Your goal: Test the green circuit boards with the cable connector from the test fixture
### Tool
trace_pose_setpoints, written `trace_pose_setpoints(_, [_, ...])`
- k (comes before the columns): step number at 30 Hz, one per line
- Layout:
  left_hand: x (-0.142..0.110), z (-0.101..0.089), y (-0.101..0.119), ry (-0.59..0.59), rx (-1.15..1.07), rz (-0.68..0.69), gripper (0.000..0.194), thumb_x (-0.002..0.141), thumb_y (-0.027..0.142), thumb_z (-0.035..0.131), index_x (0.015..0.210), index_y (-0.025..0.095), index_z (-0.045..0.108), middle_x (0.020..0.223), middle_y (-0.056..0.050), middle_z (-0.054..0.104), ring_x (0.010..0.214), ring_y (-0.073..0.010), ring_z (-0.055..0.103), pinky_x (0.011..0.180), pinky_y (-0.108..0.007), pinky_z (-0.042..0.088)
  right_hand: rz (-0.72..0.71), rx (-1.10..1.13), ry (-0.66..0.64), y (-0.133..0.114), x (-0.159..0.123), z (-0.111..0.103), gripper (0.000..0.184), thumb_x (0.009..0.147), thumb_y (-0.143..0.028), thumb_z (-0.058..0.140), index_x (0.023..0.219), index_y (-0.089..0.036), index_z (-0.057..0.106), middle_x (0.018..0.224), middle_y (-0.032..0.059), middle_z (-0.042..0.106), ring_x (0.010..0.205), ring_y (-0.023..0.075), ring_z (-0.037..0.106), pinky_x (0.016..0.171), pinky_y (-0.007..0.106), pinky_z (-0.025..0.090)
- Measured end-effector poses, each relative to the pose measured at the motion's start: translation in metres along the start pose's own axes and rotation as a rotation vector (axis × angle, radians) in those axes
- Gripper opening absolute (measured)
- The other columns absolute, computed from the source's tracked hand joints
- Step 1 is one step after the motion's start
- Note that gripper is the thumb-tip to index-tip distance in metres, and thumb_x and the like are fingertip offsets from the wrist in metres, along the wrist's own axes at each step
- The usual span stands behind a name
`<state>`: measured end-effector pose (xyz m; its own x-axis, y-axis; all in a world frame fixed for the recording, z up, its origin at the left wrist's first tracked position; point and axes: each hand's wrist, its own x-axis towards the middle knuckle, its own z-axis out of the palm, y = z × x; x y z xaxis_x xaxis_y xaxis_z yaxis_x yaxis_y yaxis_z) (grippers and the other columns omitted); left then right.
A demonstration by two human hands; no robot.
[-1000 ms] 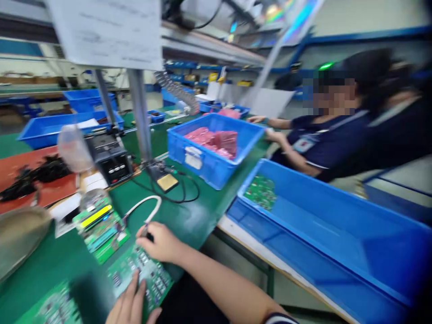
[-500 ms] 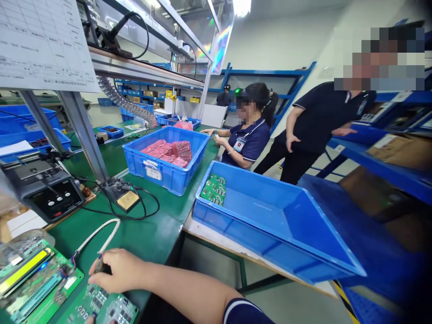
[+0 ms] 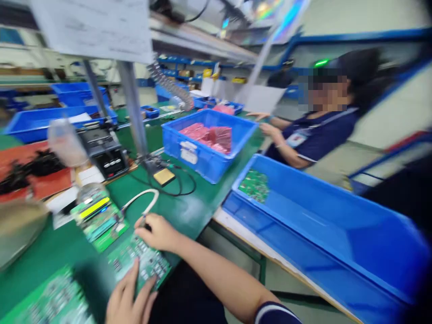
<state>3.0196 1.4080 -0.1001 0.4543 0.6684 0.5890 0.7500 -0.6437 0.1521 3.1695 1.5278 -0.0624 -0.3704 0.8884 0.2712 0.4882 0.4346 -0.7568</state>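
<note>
A green circuit board [image 3: 141, 258] lies on the bench in front of me. My left hand [image 3: 130, 292] rests on its near part, fingers spread across the components. At the board's far edge my right hand [image 3: 157, 231] pinches the plug end of a white cable [image 3: 143, 193]; the plug itself is mostly hidden by the fingers. The cable loops back to a green tester board [image 3: 101, 222] with a lit yellow display [image 3: 95, 208] and a blue light. At the lower left lies another green circuit board [image 3: 54, 299], blurred.
A blue bin [image 3: 199, 164] holds pink-wrapped packs. To the right, a long blue bin [image 3: 303, 245] has green boards at its left end. A soldering station [image 3: 110, 157] and sponge stand [image 3: 164, 177] are behind. A co-worker [image 3: 313, 130] sits at the far right.
The view has swung left and down, bringing my left hand and the second board into sight. My right hand still pinches the cable end. The standing person has left the view.
</note>
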Motion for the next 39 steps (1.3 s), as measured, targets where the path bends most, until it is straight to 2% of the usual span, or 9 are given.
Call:
trace_pose_setpoints(2, [-0.006,-0.003,0.007,-0.087,0.043,-0.096,0.026,0.087,0.015,0.06,0.109,0.028,0.065,0.133,-0.012,0.052,0.099,-0.0258,0.061,0.077,-0.037,0.058,0.003,0.069,-0.006,0.002,-0.001,0.002,0.007,0.085,-0.016,0.06,0.089,-0.014,0.065,0.088,0.006,0.07,0.087,0.0182,0.065,0.083,0.027,0.048])
trace_pose_setpoints(5, [-0.001,-0.009,0.021,-0.164,0.007,-0.323,0.03,0.078,0.012,0.071,0.103,0.028,0.065,0.138,-0.011,0.046,0.111,-0.0291,0.055,0.085,-0.044,0.056,0.004,0.145,-0.021,0.01,0.002,0.005,0.011,0.087,-0.022,0.053,0.089,-0.016,0.062,0.087,0.0072,0.068,0.085,0.0206,0.063,0.083,0.033,0.048])
trace_pose_setpoints(10, [0.01,-0.017,0.03,-0.228,-0.039,-0.438,0.034,0.076,0.016,0.077,0.104,0.028,0.063,0.141,-0.011,0.041,0.115,-0.0306,0.051,0.087,-0.046,0.055,0.015,0.181,-0.043,0.018,0.005,0.009,0.015,0.087,-0.031,0.053,0.09,-0.019,0.062,0.087,0.0072,0.068,0.084,0.0228,0.063,0.08,0.036,0.049])
trace_pose_setpoints(19, [0.007,-0.02,0.026,-0.303,-0.067,-0.432,0.027,0.085,0.027,0.069,0.11,0.028,0.059,0.144,-0.013,0.036,0.121,-0.0312,0.047,0.092,-0.046,0.052,0.042,0.16,-0.024,0.016,0.005,0.008,0.017,0.086,-0.034,0.055,0.089,-0.019,0.063,0.088,0.0061,0.069,0.084,0.0222,0.064,0.079,0.034,0.05])
trace_pose_setpoints(27, [0.009,-0.024,0.025,-0.328,-0.047,-0.405,0.025,0.088,0.027,0.065,0.112,0.027,0.058,0.143,-0.016,0.036,0.121,-0.0334,0.047,0.091,-0.049,0.052,0.087,0.202,0.004,0.016,0.002,0.008,0.019,0.085,-0.035,0.057,0.092,-0.02,0.064,0.091,0.0059,0.07,0.087,0.0224,0.065,0.084,0.037,0.05])
trace_pose_setpoints(31, [0.01,-0.024,0.024,-0.34,-0.049,-0.4,0.024,0.088,0.027,0.064,0.112,0.027,0.058,0.144,-0.016,0.035,0.121,-0.033,0.046,0.091,-0.048,0.052,0.152,0.257,0.029,0.013,-0.013,-0.004,0.02,0.088,-0.036,0.057,0.098,-0.02,0.062,0.095,0.0066,0.069,0.09,0.0226,0.065,0.084,0.037,0.05])
trace_pose_setpoints(36, [0.011,-0.025,0.025,-0.362,-0.032,-0.404,0.025,0.087,0.028,0.066,0.111,0.027,0.057,0.143,-0.015,0.034,0.121,-0.0326,0.046,0.091,-0.047,0.052,0.185,0.169,-0.103,0.008,-0.041,-0.022,0.016,0.088,-0.034,0.058,0.094,-0.021,0.064,0.091,0.0046,0.069,0.084,0.0217,0.065,0.079,0.034,0.051])
trace_pose_setpoints(39, [0.012,-0.025,0.025,-0.358,-0.029,-0.399,0.027,0.086,0.027,0.067,0.111,0.027,0.057,0.143,-0.015,0.035,0.121,-0.0329,0.046,0.09,-0.048,0.052,0.174,0.141,-0.118,0.006,-0.051,-0.025,0.014,0.089,-0.032,0.056,0.094,-0.022,0.064,0.091,0.0036,0.069,0.085,0.0209,0.066,0.078,0.032,0.052])
